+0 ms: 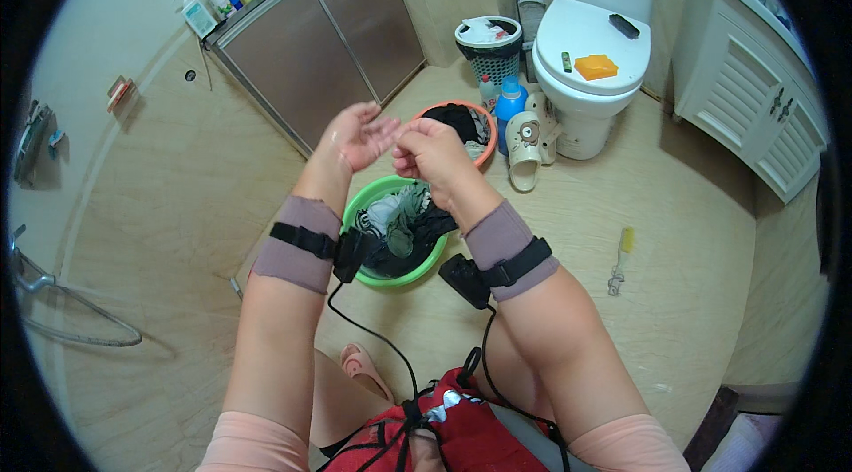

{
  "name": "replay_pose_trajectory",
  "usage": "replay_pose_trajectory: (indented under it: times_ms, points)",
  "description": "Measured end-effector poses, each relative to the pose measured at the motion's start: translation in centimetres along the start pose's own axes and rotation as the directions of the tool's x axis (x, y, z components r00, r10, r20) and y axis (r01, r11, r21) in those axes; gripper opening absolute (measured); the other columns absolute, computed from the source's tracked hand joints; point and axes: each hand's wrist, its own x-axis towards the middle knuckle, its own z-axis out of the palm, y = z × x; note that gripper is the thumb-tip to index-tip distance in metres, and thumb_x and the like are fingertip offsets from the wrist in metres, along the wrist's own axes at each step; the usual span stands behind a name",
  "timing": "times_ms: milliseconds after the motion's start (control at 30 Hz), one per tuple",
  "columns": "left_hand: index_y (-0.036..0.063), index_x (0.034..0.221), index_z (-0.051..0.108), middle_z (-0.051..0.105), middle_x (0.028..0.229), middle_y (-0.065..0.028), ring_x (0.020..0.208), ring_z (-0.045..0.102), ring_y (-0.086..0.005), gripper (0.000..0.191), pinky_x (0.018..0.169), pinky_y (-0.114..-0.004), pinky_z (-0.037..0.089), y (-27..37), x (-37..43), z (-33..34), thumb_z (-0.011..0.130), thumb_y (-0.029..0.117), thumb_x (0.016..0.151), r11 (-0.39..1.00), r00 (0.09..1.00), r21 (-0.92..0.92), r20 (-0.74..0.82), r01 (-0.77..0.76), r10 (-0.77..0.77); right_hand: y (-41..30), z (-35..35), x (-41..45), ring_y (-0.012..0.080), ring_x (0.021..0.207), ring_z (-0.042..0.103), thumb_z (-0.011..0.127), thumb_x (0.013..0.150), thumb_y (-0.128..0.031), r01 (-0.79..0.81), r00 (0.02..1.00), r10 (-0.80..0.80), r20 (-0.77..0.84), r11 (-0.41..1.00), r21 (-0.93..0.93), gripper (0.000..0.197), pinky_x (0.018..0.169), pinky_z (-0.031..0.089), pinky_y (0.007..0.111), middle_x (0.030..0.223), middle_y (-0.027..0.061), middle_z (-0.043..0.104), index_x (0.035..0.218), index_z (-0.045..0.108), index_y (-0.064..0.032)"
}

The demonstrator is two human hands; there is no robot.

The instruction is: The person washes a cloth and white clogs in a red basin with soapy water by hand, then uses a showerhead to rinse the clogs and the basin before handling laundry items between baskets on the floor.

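My left hand (359,137) is raised palm up, with wet-looking skin and fingers spread; it holds nothing. Its fingertips come close to my right hand (434,156), whose fingers are curled in, with nothing visible in them. Whether the two hands touch is hard to tell. Below both stands a green plastic basin (397,282) on the floor. Wet clothes (403,216) in grey-green, white, striped and dark fabric lie in it, partly hidden by my right hand and forearm. Behind my hands, an orange basin (491,144) holds dark and grey clothes (459,122).
A blue bottle (510,109) and beige clogs (524,149) stand by the toilet (586,79). An orange soap-like block (596,67) lies on its lid. Farther back is a waste basket (491,59). A scrub brush (622,259) lies on the floor at right. Black cables (376,333) hang from my wrist straps.
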Motion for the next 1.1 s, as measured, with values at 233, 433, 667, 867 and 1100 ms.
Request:
replay_pose_trajectory:
  times_ms: [233,433,667,867,1100]
  points:
    - [-0.0019,0.118,0.038,0.047,0.115,-0.0222,0.105,0.053,-0.0342,0.037,0.09,-0.048,0.047,-11.6,1.8,-11.4,0.049,0.018,0.09,0.949,0.947,-0.239,-0.198,0.204,-0.253,-1.6,-3.3,-0.1,0.0123,0.055,0.053,0.054,0.083,-0.007,0.03,0.988,-0.012,-0.153,0.993,0.112,0.005,0.047,0.043,0.025,0.069,0.0046,0.055,0.085,0.053,-0.0019]
    - [0.0049,0.112,0.045,0.049,0.117,-0.0159,0.106,0.053,-0.0319,0.027,0.091,-0.049,0.044,-20.6,0.1,-16.3,0.049,0.014,0.087,0.872,0.797,-0.422,-0.423,0.248,-0.431,-1.3,-7.0,-0.2,0.0124,0.056,0.053,0.056,0.083,-0.009,-0.039,0.961,0.03,-0.277,0.999,-0.028,0.005,0.048,0.045,0.025,0.069,0.0038,0.055,0.083,0.054,-0.0043]
    - [0.0066,0.111,0.053,0.055,0.106,-0.0122,0.101,0.057,-0.0257,0.03,0.081,-0.039,0.048,-28.2,3.5,-16.1,0.056,0.017,0.083,0.964,0.852,-0.018,-0.463,0.266,-0.243,-1.1,-10.2,0.4,0.0151,0.063,0.055,0.054,0.085,-0.015,-0.143,0.92,0.105,-0.377,0.987,-0.073,0.009,0.06,0.049,0.031,0.072,0.004,0.056,0.087,0.053,-0.0067]
    - [0.0041,0.119,0.052,0.056,0.116,-0.0204,0.106,0.055,-0.0312,0.049,0.085,-0.04,0.046,-32.3,4.2,-14.4,0.063,0.024,0.076,0.543,0.924,0.81,-0.352,0.219,0.151,0.9,-11.0,4.9,0.0176,0.067,0.056,0.054,0.085,-0.014,-0.389,0.797,0.365,-0.481,0.92,0.054,0.011,0.067,0.05,0.035,0.076,0.0047,0.055,0.09,0.051,-0.0039]
    - [0.0052,0.129,0.042,0.045,0.132,-0.017,0.126,0.038,-0.031,0.065,0.105,-0.044,0.027,-32.3,4.1,-16.1,0.063,0.034,0.075,0.34,0.883,0.859,-0.448,0.382,0.141,11.5,-17.2,10.8,0.0208,0.068,0.057,0.056,0.083,-0.014,-0.596,0.728,0.453,-0.514,0.79,-0.147,0.012,0.063,0.049,0.036,0.077,0.0071,0.055,0.09,0.051,-0.0054]
